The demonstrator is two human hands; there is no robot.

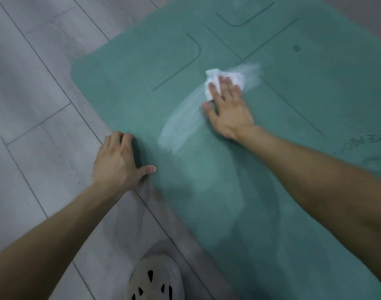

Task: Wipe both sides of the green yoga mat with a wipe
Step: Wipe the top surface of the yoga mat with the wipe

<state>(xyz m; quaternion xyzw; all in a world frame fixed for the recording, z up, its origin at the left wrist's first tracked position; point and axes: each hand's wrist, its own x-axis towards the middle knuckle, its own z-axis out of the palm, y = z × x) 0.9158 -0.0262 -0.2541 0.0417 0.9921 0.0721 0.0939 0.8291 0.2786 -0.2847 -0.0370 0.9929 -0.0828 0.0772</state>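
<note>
The green yoga mat (261, 191) lies flat on the floor, its printed-line side up, filling the right and middle of the view. My right hand (226, 109) presses a crumpled white wipe (215, 80) flat against the mat near its middle. A pale, shiny streak curves down and to the left from the wipe. My left hand (116, 161) rests on the mat's left edge, fingers bent over the edge and thumb spread onto the mat.
Grey plank flooring (34, 94) surrounds the mat on the left and at the far right top. A pale perforated shoe (156, 280) on my foot stands at the bottom, just left of the mat's edge. Printed lettering (367, 141) runs along the mat's right side.
</note>
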